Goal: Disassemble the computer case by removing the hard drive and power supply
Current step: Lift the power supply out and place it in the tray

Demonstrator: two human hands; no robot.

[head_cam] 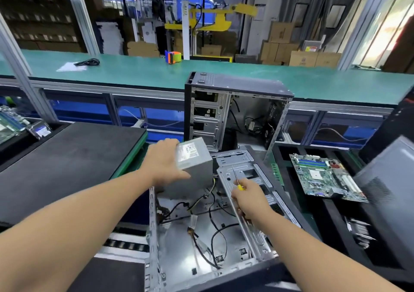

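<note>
An open computer case [154, 235] lies on its side in front of me, with loose cables [215, 231] on its bare floor. My left hand [167, 164] grips the grey power supply [197, 168] at the case's far left corner, its labelled face upward and its wires trailing into the case. My right hand [248, 198] rests on the metal drive cage [242, 173] along the case's right side and holds a yellow-handled screwdriver [238, 181], tip pointing away from me. No hard drive is visible inside the case.
A second empty case [235, 112] stands upright just behind. A motherboard [324, 177] lies on the black tray at right, a grey side panel [389, 179] at far right. A black mat [67, 161] sits at left, with boards and a drive [40, 130] at far left.
</note>
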